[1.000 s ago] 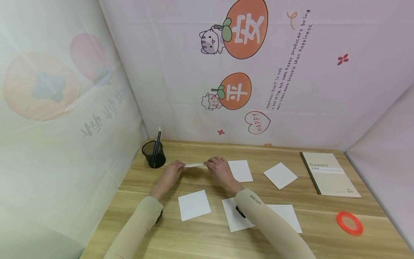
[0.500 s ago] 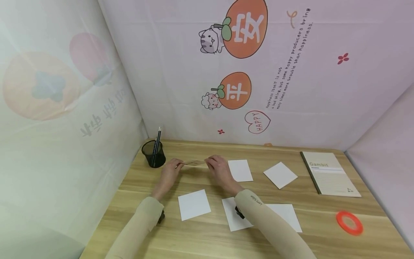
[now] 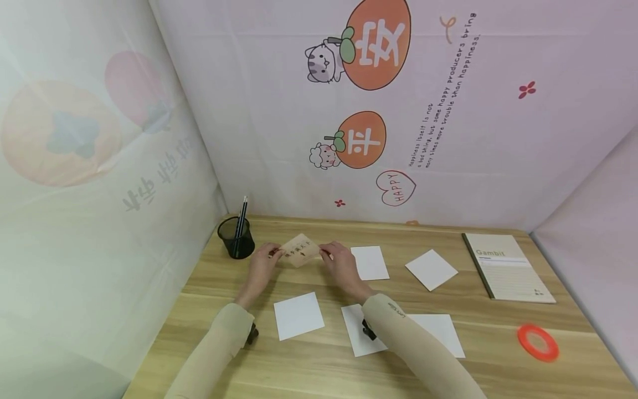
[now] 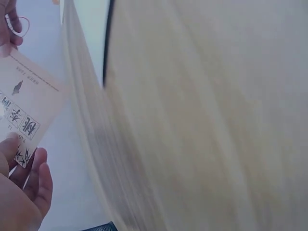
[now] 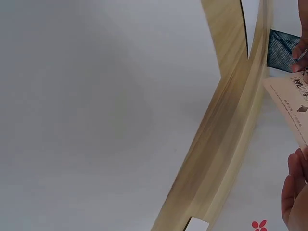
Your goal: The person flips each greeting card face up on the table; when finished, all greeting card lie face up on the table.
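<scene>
Between my two hands hangs a square beige card printed with dark Chinese characters, raised off the table. My left hand pinches its left corner between thumb and fingers, and my right hand pinches the opposite one. In the left wrist view the card shows a row of boxed characters and a small dark figure, with my left thumb across the printing near one corner. The right wrist view catches part of the card, cut off by the frame, and my right hand below it.
Several white squares lie about the table, including one nearest the left forearm; the right sleeve partly covers others. A black mesh cup with pencils stands at back left. At right are a notebook and a red ring.
The card has tilted from nearly edge-on, so that its printed face now shows in the head view. Both hands stay almost in place and keep hold of its corners.
</scene>
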The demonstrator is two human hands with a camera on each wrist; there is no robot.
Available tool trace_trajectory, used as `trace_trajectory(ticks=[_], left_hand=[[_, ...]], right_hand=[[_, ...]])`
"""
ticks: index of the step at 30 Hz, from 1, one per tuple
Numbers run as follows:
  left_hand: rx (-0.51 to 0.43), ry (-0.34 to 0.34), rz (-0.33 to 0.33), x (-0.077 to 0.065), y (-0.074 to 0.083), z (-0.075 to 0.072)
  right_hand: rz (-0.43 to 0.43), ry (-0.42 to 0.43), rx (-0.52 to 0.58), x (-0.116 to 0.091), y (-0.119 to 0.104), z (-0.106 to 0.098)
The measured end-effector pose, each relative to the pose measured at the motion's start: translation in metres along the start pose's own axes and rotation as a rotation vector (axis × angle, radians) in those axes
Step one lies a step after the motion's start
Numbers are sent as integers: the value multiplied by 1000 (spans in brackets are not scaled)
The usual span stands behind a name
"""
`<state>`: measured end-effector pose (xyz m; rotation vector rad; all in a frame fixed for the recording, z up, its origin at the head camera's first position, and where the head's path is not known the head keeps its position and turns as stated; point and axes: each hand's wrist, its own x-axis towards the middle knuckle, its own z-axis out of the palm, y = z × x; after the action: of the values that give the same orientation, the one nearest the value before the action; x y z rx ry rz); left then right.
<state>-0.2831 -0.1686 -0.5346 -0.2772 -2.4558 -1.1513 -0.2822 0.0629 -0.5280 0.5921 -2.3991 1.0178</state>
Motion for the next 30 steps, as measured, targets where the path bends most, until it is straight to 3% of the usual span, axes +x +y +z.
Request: trace_trajectory(ticks=[6, 10, 13, 18, 25, 30], left_hand=[[-119, 15, -178, 3, 6, 2], [-227, 24, -257, 5, 12, 4], [-252, 22, -281, 5, 14, 6], [-217, -8, -273, 3, 11, 10], [-205, -47, -266, 1, 9, 14], [-260, -70, -343, 1, 13, 13]], right_hand=[[163, -6, 131, -1, -3, 1], [281, -10, 248, 0, -6, 2], [364, -23, 323, 0, -7, 2], [466, -31, 387, 1, -9, 3], [489, -26, 382, 2, -9, 6], [517, -9, 395, 2, -8, 8]])
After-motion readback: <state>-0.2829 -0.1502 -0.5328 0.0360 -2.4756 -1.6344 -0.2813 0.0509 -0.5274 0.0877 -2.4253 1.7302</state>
